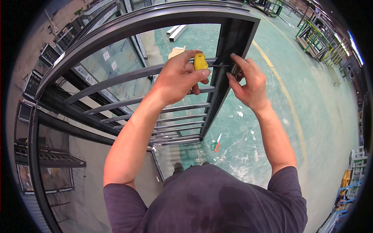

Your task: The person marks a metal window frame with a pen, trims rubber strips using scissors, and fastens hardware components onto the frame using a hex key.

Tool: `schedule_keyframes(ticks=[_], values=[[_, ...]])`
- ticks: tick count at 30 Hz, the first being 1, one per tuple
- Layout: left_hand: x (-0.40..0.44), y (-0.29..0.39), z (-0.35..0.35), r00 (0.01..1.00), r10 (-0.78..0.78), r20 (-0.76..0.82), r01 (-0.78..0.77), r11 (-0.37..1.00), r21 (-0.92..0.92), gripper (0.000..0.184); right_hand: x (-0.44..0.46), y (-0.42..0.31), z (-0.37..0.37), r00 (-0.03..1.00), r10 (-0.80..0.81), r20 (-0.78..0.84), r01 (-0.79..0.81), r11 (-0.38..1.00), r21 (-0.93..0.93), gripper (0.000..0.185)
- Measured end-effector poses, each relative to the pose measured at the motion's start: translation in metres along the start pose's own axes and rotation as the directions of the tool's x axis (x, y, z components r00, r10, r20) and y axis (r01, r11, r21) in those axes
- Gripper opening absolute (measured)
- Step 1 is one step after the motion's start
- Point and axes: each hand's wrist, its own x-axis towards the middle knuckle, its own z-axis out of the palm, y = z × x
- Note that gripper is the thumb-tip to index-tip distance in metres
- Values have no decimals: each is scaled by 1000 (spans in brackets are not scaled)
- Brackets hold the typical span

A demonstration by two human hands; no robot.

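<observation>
A yellow-handled tool [200,62] is held in my left hand [176,77], its thin shaft pointing right toward the frame's upright. My right hand [250,83] is at the outer side of that dark upright [223,77], with thumb and forefinger bent against it; what lies between them is too small to make out. The dark metal window frame [155,17] stands upright before me. Several grey horizontal bars [128,75] cross it, and my left hand is in front of the upper ones.
Red-handled scissors [217,146] lie on the green floor below the frame. Metal profiles [177,32] lie beyond it. Glazed frames [112,66] stand behind at left, green racks [314,39] at upper right. A yellow line [285,91] runs along the floor.
</observation>
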Motion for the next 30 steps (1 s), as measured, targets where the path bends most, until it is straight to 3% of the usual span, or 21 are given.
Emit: schedule_keyframes(ticks=[4,12,30], values=[[0,-6,3,999,36,7,-35,997,-72,59,-7,4,6,997,17,-78,-14,999,47,53],[0,-6,5,998,43,-43,-46,996,-79,58,-5,6,7,994,-60,-92,63,998,24,45],[1,-3,5,1000,19,-22,-21,995,-97,55,-6,4,10,991,-56,-121,57,998,9,45]])
